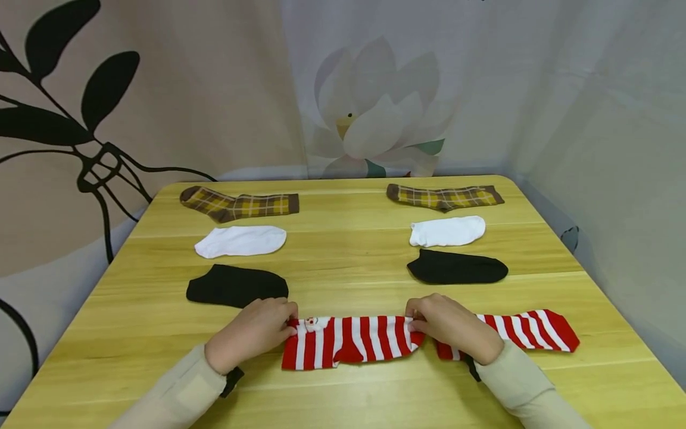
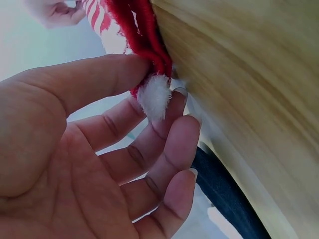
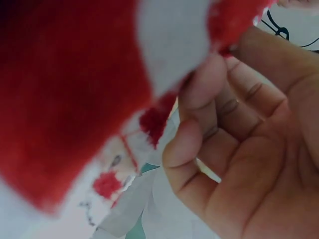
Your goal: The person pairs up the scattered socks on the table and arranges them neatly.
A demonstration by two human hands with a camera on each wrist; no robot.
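Observation:
A red-and-white striped sock (image 1: pixel 370 339) lies sideways between the two hands, near the front of the table. My left hand (image 1: pixel 254 330) pinches its left upper corner, beside a small face pattern. In the left wrist view, the thumb and index finger grip the red edge next to a fluffy white tuft (image 2: pixel 155 97). At the sock's right end, my right hand (image 1: pixel 455 328) pinches the upper edge between thumb and fingertips. A second striped sock (image 1: pixel 536 330) lies to the right, partly hidden behind the right hand and wrist. Blurred striped fabric (image 3: pixel 75 89) fills much of the right wrist view.
On the left lie a black sock (image 1: pixel 230 286), a white sock (image 1: pixel 241 240) and a brown-yellow plaid sock (image 1: pixel 241 205). Opposite them on the right are another black sock (image 1: pixel 458 267), white sock (image 1: pixel 449 231) and plaid sock (image 1: pixel 447 197). A patterned curtain (image 1: pixel 230 89) hangs behind the wooden table (image 1: pixel 348 399).

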